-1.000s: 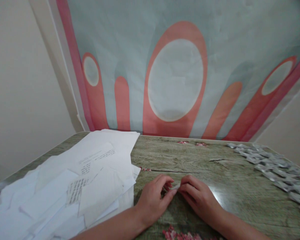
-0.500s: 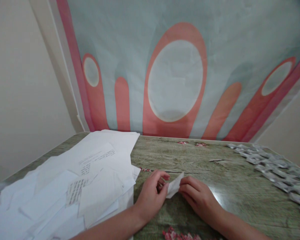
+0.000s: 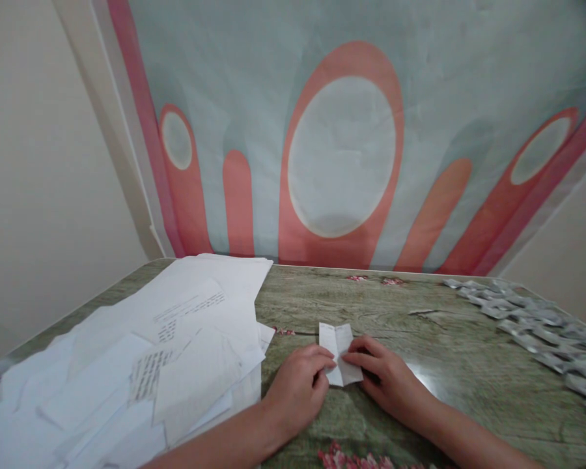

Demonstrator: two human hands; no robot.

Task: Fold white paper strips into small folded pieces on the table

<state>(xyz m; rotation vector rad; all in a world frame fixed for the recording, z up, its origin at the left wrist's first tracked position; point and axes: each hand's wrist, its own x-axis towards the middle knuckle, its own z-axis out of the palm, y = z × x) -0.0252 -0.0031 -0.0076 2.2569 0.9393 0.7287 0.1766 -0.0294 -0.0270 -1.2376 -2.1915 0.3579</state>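
Observation:
A small piece of white paper (image 3: 340, 339) lies spread on the table in front of me, with a crease running down its middle. Its two halves tilt slightly, like an open card. My left hand (image 3: 300, 381) is closed at the paper's lower left edge, fingertips on it and thumb below. From the other side, my right hand (image 3: 388, 374) pinches the right half, with the fingers over the paper near the crease and the thumb hidden.
To the left, a large heap of white sheets and torn pieces (image 3: 200, 352), some printed, covers the wood-patterned table (image 3: 303, 293). Rows of small folded paper pieces (image 3: 542, 332) stand along the right side. A wall hanging (image 3: 342, 156) with red shapes rises behind the table.
The paper was folded up and tilted between my hands; now it is opened out, showing its crease. My right hand's fingers have moved over its right half.

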